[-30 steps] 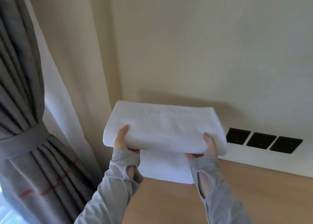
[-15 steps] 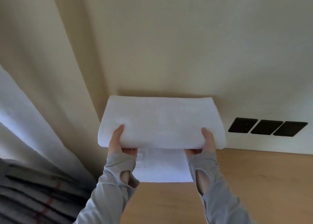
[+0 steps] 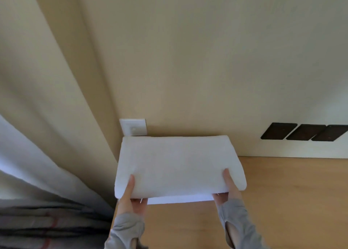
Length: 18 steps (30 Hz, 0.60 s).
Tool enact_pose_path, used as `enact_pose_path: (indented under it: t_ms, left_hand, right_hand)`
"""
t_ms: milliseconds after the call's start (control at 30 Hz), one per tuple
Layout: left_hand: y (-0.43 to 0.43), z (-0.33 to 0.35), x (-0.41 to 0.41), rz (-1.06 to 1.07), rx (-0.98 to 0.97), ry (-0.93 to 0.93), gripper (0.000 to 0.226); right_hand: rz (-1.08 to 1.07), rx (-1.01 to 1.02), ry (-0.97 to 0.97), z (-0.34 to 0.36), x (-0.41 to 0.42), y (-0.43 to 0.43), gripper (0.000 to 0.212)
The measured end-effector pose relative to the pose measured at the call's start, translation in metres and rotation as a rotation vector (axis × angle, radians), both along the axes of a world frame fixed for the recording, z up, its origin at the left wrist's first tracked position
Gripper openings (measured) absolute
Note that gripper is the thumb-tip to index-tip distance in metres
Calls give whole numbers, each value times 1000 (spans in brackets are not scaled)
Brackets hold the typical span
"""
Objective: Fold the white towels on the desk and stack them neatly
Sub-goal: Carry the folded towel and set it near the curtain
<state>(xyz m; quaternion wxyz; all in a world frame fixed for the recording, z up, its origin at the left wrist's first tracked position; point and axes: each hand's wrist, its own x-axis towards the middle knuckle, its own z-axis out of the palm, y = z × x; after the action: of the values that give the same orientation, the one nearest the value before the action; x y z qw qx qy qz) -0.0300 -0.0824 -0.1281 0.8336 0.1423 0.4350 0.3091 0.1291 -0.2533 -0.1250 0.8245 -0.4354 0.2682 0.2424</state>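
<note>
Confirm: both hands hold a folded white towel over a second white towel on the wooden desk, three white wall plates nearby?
No: head view shows three black rectangular wall plates, not white. Otherwise right: left hand and right hand hold the folded white towel over the second white towel on the wooden desk.

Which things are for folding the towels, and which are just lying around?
For the job: folded white towel, gripped by left hand and right hand; lower towel under it; wooden desk.

Just there: white wall plate; three dark wall panels; cream curtain; grey curtain.
</note>
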Motion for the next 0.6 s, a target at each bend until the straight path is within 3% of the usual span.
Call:
enact_pose_path:
  t_ms: [67,167,233,367,467,600]
  left_hand:
    - [17,-3,-13,-54,78,146,37]
    - [48,6,-17,-232,130,267,57]
    - [67,18,-11,-399,160,329,63]
    - [99,38,13,-700,318,619,75]
    - [109,47,31,-770,398,735,68]
    - [109,50,39,-669,657,875,62]
  right_hand:
    - [19,-70,-32,-2,7,-14,61]
    - [167,-268,-57,-2,33,-37,76]
    - [320,-323,-43,3,54,-43,74]
    - [701,-622,-63,22,97,-26,80]
    - [799,-705,-101,34,110,-2,71]
    - [766,-832,-349,38,107,13,61]
